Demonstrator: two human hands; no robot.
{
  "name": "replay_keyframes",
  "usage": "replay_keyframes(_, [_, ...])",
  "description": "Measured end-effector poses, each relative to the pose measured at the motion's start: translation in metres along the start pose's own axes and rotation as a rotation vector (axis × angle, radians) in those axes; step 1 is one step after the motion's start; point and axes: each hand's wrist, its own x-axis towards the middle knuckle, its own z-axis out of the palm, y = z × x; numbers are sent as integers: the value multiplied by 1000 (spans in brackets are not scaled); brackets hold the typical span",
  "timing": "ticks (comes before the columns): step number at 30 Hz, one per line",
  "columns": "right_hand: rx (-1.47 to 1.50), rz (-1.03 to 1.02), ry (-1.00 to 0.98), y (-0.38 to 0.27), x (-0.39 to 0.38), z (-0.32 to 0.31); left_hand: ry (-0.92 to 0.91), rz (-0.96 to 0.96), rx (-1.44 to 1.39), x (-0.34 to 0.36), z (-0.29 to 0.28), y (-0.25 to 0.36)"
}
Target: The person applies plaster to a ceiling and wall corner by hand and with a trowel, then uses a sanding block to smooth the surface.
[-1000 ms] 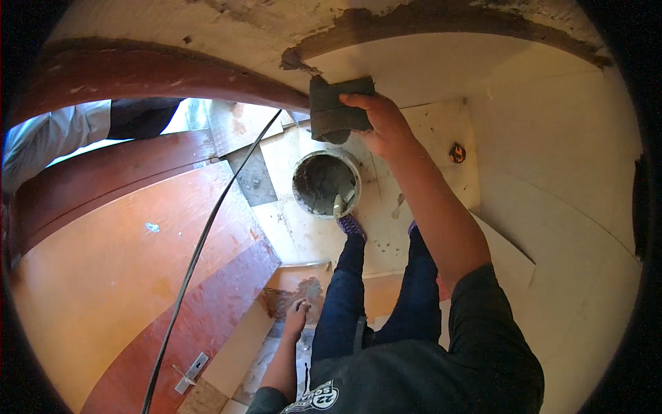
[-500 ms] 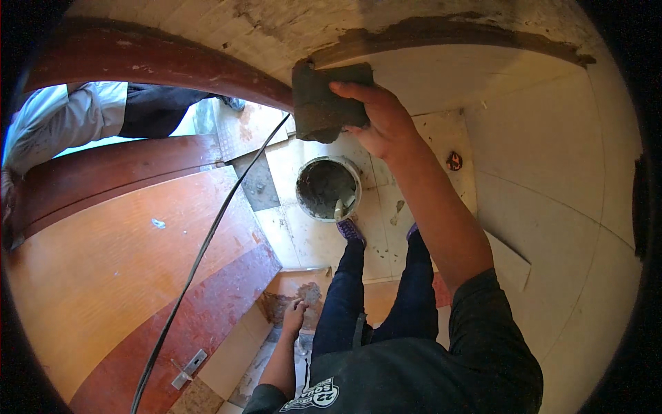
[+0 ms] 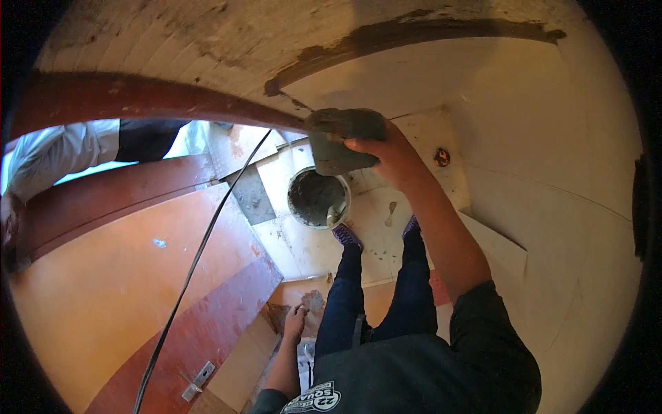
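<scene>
My right hand (image 3: 389,155) grips a grey mortar-smeared sponge block (image 3: 341,140), held up against the pale wall just below a dark curved band of wet mortar (image 3: 414,38). Directly beneath it on the floor stands a round bucket (image 3: 318,198) holding grey mortar and a trowel. My left hand (image 3: 296,323) hangs low beside my left leg, fingers loosely apart, holding nothing. My purple shoes (image 3: 347,237) stand on the pale floor tiles next to the bucket.
A red-brown wooden door and frame (image 3: 138,276) fills the left, with a black cable (image 3: 200,255) running across it. Another person in a white shirt sleeve (image 3: 55,155) stands beyond the doorway at far left. A loose pale tile (image 3: 493,245) leans at the right wall.
My right hand has lifted the sponge block higher and slightly left along the wall, toward the mortar band. My left hand has stayed low.
</scene>
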Motion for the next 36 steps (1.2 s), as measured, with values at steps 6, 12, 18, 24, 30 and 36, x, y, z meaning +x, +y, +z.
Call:
replay_keyframes(6, [386, -220, 321, 0, -24, -65, -27, 22, -24, -5, 3, 13])
replay_keyframes(12, [290, -341, 384, -6, -17, -116, -28, -1, 52, -14, 6, 32])
replay_keyframes(18, [175, -315, 546, -16, -5, -139, -24, -6, 42, -10, 0, 31])
replay_keyframes(24, [210, -559, 578, -26, 12, -130, -14, -7, 32, -5, -7, 16])
replay_keyframes(30, [-568, -773, 645, 6, 49, -155, -55, -34, 38, -4, -8, 19])
replay_keyframes(36, [-688, -441, 723, 40, 66, -40, -18, -2, 71, -14, -3, 39])
